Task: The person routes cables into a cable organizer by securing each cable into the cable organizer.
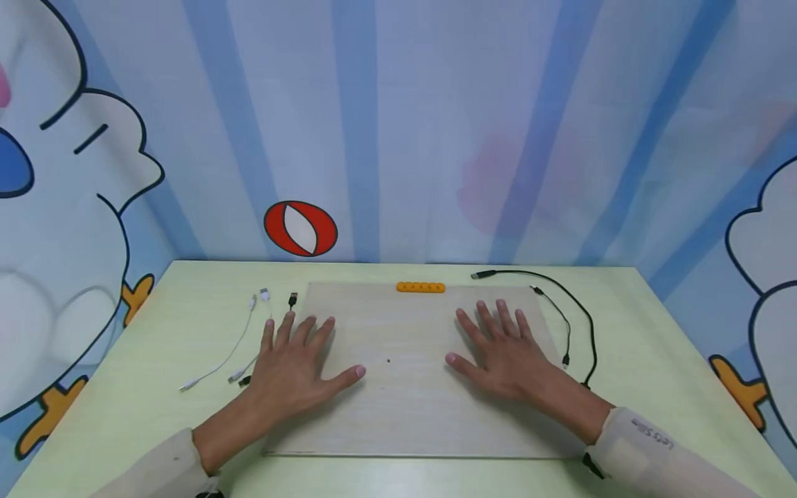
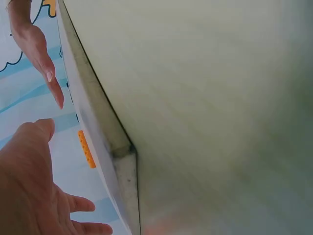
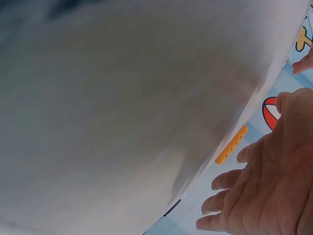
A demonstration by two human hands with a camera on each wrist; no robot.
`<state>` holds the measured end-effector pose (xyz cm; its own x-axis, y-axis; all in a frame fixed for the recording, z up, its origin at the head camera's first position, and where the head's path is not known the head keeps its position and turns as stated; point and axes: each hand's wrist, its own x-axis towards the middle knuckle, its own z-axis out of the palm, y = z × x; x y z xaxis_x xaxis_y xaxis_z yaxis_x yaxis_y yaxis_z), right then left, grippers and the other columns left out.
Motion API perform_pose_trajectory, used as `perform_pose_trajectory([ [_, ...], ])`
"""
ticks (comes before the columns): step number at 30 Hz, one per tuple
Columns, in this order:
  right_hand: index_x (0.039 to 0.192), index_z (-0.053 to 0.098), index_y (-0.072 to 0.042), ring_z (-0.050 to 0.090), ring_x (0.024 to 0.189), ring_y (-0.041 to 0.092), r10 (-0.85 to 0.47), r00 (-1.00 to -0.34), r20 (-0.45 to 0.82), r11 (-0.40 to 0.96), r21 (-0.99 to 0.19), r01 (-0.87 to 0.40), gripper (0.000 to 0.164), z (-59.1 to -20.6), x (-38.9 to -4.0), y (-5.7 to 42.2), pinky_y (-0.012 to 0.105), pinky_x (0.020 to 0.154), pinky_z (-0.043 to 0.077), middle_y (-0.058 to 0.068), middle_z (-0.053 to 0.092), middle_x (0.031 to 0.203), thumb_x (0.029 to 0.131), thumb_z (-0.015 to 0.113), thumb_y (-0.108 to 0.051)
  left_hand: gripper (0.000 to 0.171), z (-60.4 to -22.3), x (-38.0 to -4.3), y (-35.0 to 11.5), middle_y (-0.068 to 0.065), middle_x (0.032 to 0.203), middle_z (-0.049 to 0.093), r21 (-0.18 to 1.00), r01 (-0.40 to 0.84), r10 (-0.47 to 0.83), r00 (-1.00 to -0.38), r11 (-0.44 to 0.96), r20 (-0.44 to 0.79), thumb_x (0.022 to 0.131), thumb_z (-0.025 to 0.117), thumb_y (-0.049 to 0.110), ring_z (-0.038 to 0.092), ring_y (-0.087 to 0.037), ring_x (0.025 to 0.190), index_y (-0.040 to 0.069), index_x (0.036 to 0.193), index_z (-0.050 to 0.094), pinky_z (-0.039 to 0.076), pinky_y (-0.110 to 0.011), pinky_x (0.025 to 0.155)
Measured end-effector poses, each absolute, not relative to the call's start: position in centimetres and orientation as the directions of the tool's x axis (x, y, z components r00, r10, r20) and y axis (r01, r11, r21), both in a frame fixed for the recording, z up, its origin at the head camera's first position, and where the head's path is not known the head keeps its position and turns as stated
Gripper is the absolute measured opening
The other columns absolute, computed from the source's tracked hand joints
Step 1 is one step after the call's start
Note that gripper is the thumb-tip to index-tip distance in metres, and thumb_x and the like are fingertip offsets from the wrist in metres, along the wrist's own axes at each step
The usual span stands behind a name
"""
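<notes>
Spread wide, left hand [image 1: 291,370] and right hand [image 1: 507,358] hang above the pale board [image 1: 405,415] in my head feed, which lies between a white cable [image 1: 235,348] and a long black cable [image 1: 591,325]. My left-wrist feed adds the board's thick side [image 2: 128,181]; my right-wrist feed, the right palm [image 3: 274,188].

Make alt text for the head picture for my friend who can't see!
A person's left hand and right hand spread wide over a pale board on a table. White and black USB cables lie at left, black ones at right; an orange strip sits at the board's far edge.
</notes>
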<state>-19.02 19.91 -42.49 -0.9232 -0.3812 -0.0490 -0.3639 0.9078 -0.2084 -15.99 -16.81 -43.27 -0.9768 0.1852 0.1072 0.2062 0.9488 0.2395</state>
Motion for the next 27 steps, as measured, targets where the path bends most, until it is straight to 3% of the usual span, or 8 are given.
perform_pose_trajectory([
  [11,0.179,0.03,-0.015,0.005,0.175,0.056,-0.43,-0.901,-0.063,0.891,-0.189,-0.412,0.084,-42.1,-19.2,18.9,0.074,0.139,0.008,0.027,0.019,0.187,0.114,0.049,-0.063,0.075,-43.3,-15.4,-17.8,-0.026,0.163,0.057,0.189,0.204,0.183,-0.976,0.961,0.12,0.106,0.061,0.064,0.037,-0.061,0.162,0.009,0.159,0.061,0.022,-0.083,0.131],
  [20,0.179,0.032,-0.016,0.004,0.175,0.056,-0.455,-0.887,-0.078,0.881,-0.189,-0.435,0.082,-41.5,-19.4,18.0,0.073,0.139,0.007,0.026,0.019,0.187,0.113,0.049,-0.062,0.066,-42.8,-15.0,-18.5,-0.03,0.161,0.057,0.181,0.173,0.156,-0.982,0.968,0.105,0.108,0.063,0.053,0.038,-0.063,0.161,0.007,0.155,0.062,0.021,-0.084,0.131],
  [27,0.179,0.033,-0.016,0.006,0.175,0.055,-0.48,-0.872,-0.092,0.87,-0.178,-0.46,0.082,-41.2,-19.6,17.1,0.073,0.14,0.007,0.026,0.021,0.187,0.113,0.049,-0.062,0.047,-42.8,-14.6,-19.3,-0.028,0.155,0.062,0.17,0.185,0.16,-0.976,0.968,0.149,0.108,0.064,0.042,0.043,-0.062,0.158,0.007,0.14,0.068,0.026,-0.085,0.128],
])
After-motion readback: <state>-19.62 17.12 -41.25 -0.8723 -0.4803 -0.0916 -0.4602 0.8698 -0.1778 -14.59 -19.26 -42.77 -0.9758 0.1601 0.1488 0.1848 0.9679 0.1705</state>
